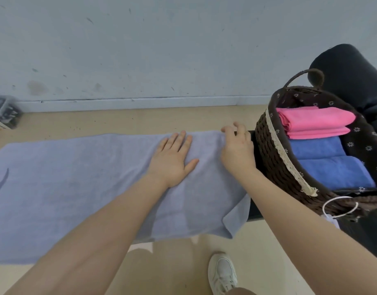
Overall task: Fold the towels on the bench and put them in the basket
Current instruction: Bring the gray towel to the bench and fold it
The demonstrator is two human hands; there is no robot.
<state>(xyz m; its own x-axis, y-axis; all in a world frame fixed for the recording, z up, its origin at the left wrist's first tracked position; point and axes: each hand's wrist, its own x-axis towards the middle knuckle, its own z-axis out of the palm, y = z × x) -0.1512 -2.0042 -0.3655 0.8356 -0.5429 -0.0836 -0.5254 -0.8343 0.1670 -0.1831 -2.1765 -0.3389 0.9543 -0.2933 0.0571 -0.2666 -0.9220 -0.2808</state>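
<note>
Across the bench [254, 211] lies a pale lilac towel [77, 188], spread flat, its near right corner drooping over the edge. Left hand [172, 160] presses it flat, fingers straight; right hand [236, 150] pinches the far right corner, beside the basket [268, 150]. Lifting that corner unevenly could skew the fold, or drag the overhanging edge to the floor. Pink towel [315, 122] and blue towels [323, 158] are already folded inside.

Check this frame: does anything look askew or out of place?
Mostly orderly. The grey-blue towel lies flat, but its near right corner droops off the bench edge. The wicker basket leans, holding folded pink towel and blue towels.
</note>
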